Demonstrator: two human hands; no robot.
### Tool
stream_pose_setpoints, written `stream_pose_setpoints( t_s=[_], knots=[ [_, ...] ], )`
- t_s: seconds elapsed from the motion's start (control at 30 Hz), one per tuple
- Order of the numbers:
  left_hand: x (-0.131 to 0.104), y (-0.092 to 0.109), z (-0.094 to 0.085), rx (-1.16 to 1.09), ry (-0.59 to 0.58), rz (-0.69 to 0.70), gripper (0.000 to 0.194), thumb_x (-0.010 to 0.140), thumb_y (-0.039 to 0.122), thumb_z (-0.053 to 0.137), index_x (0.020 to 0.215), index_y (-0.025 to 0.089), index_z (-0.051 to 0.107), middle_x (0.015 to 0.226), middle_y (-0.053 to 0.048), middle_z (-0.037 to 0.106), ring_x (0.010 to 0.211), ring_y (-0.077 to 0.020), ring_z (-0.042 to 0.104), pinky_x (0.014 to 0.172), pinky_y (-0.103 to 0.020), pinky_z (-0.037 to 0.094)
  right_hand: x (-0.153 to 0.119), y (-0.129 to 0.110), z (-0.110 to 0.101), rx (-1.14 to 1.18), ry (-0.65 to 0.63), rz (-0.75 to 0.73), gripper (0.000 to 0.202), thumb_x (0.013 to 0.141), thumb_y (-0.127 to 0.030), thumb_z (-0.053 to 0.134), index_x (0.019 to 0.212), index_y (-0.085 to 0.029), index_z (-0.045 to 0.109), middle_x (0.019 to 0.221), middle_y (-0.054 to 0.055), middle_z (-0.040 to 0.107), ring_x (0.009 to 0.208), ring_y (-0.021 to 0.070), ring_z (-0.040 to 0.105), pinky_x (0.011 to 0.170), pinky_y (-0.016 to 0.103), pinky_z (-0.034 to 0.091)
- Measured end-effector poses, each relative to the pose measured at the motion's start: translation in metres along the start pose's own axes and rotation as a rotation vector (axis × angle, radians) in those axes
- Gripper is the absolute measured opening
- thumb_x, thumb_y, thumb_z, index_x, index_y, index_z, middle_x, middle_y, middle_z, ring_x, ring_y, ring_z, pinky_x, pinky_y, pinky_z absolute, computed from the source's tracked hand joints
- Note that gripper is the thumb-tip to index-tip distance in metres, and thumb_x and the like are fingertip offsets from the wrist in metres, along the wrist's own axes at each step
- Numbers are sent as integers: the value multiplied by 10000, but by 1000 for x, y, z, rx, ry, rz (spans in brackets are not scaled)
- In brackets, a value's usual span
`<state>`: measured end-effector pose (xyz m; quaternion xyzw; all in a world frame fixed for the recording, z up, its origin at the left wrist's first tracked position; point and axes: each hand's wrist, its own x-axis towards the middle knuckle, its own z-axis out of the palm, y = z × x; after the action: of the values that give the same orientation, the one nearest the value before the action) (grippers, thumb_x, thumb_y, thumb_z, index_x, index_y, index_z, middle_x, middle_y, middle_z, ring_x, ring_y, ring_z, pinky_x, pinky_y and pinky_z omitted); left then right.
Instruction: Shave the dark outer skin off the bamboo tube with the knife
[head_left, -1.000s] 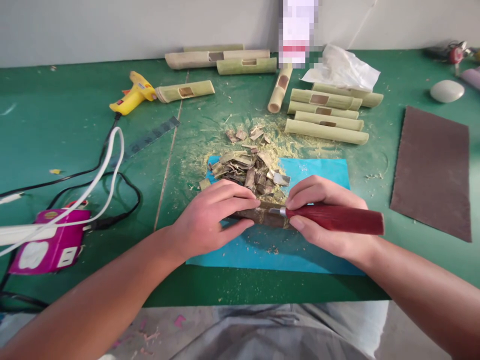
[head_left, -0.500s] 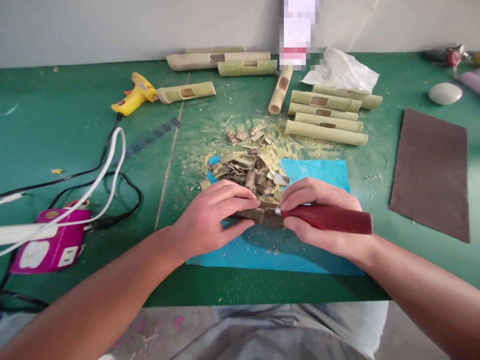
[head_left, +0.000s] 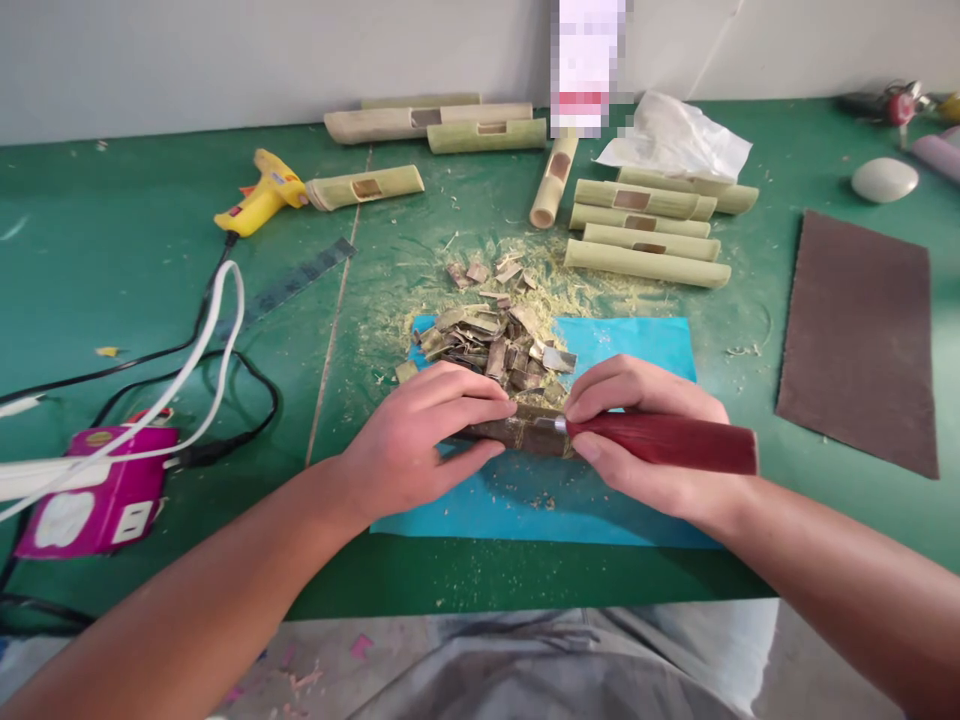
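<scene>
A dark brown bamboo piece [head_left: 536,432] lies crosswise over the blue sheet [head_left: 637,345]. My left hand [head_left: 424,430] grips its left end, fingers above and thumb below. In my right hand [head_left: 637,430] is a tool with a red handle [head_left: 675,443]; its short metal shaft points left and lies on the bamboo surface, near the right end. My right fingertips are close to the metal collar and the bamboo. Just beyond the hands is a heap of bamboo chips [head_left: 495,345] with yellowish shavings around it.
Green bamboo tubes [head_left: 649,262] with cut openings lie at the back right, others at the back left. A yellow glue gun [head_left: 262,195], cables and a magenta power box [head_left: 105,490] are left. A brown sheet [head_left: 859,345] and a white oval object [head_left: 885,180] are right.
The red-handled tool and my right hand have shifted slightly right along the bamboo. My left hand keeps its grip. The whole view has moved slightly.
</scene>
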<state>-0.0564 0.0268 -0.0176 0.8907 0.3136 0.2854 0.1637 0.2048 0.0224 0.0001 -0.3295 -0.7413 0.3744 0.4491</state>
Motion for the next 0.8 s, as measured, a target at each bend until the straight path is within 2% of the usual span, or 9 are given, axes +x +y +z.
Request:
stream_pose_setpoints(
  t_s=[0.4,0.6,0.8],
  knots=[
    [0,1,1,4,15,12,182,948,186,704,1122,133,709,1068,-108,752,992,-211,707,912,-338,561,2,3,1,-7,-14,69,112,849,-184,797,893,-255,721,890,4,770,854,149,743,852,292,622],
    [1,1,1,5,8,13,192,947,179,706,1130,122,707,1081,-112,749,1003,-211,700,920,-339,552,1,3,1,26,-10,56,140,846,-174,805,915,-260,719,904,0,769,876,147,740,868,290,622],
    [-2,0,1,6,10,11,187,947,187,706,1126,132,710,1082,-109,753,999,-212,704,912,-337,555,0,6,0,64,-65,15,159,856,-173,801,965,-253,718,943,11,770,910,154,735,868,296,616]
  ],
)
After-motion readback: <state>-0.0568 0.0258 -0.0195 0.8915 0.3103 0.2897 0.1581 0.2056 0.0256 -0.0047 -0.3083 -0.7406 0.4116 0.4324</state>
